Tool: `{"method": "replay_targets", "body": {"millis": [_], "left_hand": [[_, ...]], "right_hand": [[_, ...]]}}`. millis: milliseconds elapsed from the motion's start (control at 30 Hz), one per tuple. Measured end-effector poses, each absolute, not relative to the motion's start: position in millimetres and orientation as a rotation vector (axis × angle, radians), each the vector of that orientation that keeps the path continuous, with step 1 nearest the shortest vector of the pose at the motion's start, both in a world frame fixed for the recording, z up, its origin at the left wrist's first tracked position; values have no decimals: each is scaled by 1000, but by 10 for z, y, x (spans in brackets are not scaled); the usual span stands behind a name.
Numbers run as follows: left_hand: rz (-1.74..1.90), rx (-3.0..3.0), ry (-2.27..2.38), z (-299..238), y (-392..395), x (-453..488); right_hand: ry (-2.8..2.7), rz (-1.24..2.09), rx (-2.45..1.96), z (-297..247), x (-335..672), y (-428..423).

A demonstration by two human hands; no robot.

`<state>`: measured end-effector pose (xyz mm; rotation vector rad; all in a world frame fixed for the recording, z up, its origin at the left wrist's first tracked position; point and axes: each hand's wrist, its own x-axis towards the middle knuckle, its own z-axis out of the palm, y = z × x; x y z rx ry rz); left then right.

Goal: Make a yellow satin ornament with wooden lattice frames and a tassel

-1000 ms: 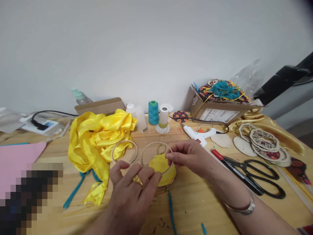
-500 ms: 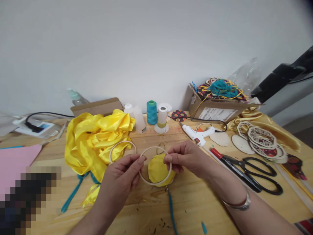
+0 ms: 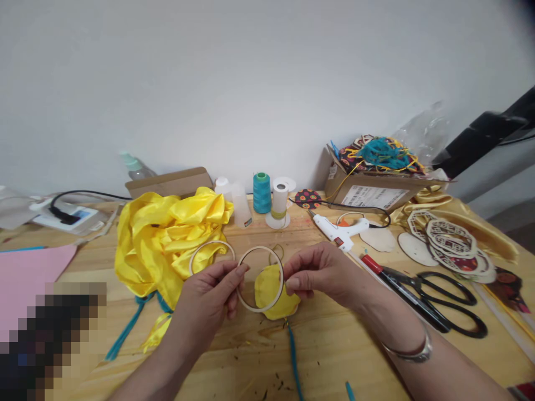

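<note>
My left hand [image 3: 209,301] pinches the left edge of a thin wooden ring [image 3: 259,278] and holds it upright just above the table. My right hand [image 3: 321,273] is closed beside the ring's right edge, its fingertips at or just off the rim; I cannot tell if they touch. Behind the ring, a round yellow fabric piece [image 3: 276,292] with a teal cord [image 3: 292,356] lies on the wood. A second wooden ring [image 3: 211,257] rests flat next to the heap of yellow satin [image 3: 167,239].
A hot glue gun [image 3: 340,229], a red-handled tool [image 3: 397,289] and black scissors [image 3: 453,303] lie to the right. Thread spools [image 3: 262,192] and small bottles stand at the back, with a cardboard box [image 3: 376,186] of scraps and carved wooden discs [image 3: 451,242]. Pink paper [image 3: 29,273] lies at the left.
The wooden ring was lifted off the yellow fabric piece and tilted upright. My left hand moved from resting on the table to pinching the ring's left edge.
</note>
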<state>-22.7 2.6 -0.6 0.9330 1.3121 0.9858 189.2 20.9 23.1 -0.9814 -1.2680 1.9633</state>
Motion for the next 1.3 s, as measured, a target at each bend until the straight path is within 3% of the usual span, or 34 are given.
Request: {"method": "replay_targets", "body": {"millis": [300, 933, 1300], "left_hand": [[976, 938, 1300, -29, 10, -222], [853, 975, 1232, -16, 3, -221], [926, 778, 1079, -16, 19, -259]], "right_hand": [[-1320, 1911, -994, 264, 1894, 192], [-1067, 2192, -784, 149, 1840, 182], [-1156, 1984, -867, 141, 1845, 184]]}}
